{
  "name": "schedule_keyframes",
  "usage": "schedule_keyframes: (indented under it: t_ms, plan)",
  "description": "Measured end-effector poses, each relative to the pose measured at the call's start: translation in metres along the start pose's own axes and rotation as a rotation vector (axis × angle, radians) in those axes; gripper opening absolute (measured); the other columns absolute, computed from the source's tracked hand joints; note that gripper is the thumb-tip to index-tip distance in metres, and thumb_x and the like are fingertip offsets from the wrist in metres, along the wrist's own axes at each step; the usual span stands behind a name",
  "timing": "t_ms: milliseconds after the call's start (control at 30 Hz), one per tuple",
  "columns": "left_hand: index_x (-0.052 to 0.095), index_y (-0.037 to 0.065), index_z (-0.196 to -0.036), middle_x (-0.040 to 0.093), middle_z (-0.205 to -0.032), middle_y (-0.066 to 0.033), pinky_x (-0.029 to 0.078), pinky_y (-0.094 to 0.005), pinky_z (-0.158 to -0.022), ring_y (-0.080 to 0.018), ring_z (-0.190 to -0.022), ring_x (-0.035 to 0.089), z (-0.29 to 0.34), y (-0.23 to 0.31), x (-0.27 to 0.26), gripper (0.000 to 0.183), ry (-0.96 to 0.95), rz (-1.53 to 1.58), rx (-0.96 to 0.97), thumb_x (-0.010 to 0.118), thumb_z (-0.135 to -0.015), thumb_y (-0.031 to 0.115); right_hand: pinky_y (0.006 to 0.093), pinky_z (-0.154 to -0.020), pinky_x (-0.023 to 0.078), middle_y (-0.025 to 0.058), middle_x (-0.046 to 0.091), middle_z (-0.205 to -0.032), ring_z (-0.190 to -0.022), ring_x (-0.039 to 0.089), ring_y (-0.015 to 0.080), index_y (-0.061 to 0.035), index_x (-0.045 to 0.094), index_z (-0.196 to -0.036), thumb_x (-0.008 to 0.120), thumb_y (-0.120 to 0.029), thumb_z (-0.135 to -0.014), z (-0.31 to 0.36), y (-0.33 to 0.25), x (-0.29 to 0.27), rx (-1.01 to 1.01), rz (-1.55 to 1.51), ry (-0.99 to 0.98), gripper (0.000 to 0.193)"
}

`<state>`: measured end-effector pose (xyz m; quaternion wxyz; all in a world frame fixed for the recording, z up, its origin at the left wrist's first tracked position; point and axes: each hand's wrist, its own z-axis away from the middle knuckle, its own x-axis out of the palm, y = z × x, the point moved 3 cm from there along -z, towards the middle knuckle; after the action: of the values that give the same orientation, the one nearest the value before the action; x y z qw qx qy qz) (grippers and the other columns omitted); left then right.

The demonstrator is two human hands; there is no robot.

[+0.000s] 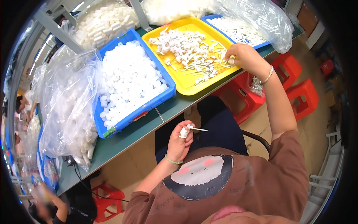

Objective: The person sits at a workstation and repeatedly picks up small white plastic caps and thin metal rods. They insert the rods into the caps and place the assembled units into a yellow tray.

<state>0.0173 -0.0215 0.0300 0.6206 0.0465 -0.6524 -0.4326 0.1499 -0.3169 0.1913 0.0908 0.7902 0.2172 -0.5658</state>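
1. Table: green top, carries the bins.
2. Blue bin: heaped with small translucent-white caps.
3. Yellow tray: right of the blue bin, scattered pile of white parts, many with thin stems.
4. Right hand: at the tray's right side, fingertips drawn together; can't tell if they grip a part.
5. Left hand: in front of the table edge, above the lap, fingers curled, thumb wrapped in white, pinching one piece.
6. Held piece: at left fingertips; small white head, slim straight pale stem pointing right, roughly level.
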Motion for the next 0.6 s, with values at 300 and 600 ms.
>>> schedule_keyframes:
  t_ms: [300,600]
  plan:
    - [0.055,0.010,-0.118,0.061,-0.108,-0.0057,0.031,-0.0162,-0.049,-0.0045,-0.060,0.038,0.002,0.004,-0.003,0.025,-0.015,0.042,0.011,0.050,-0.099,0.025,0.0344,-0.068,0.049,0.0135,0.066,-0.079,-0.073,0.062,0.0284,-0.0014,0.067,-0.085,0.065,-0.002,-0.073,-0.016,-0.008,-0.003,0.105,-0.127,-0.291,0.012]
    - [0.055,0.011,-0.117,0.061,-0.108,-0.0054,0.031,-0.0163,-0.049,-0.0044,-0.060,0.038,0.004,0.009,0.004,0.023,-0.008,0.058,0.052,0.053,-0.098,0.022,0.0338,-0.073,0.049,0.0140,0.065,-0.085,-0.080,0.063,0.0257,0.0002,0.064,-0.091,0.061,-0.003,-0.080,-0.012,-0.004,0.000,0.100,-0.087,-0.250,0.012]
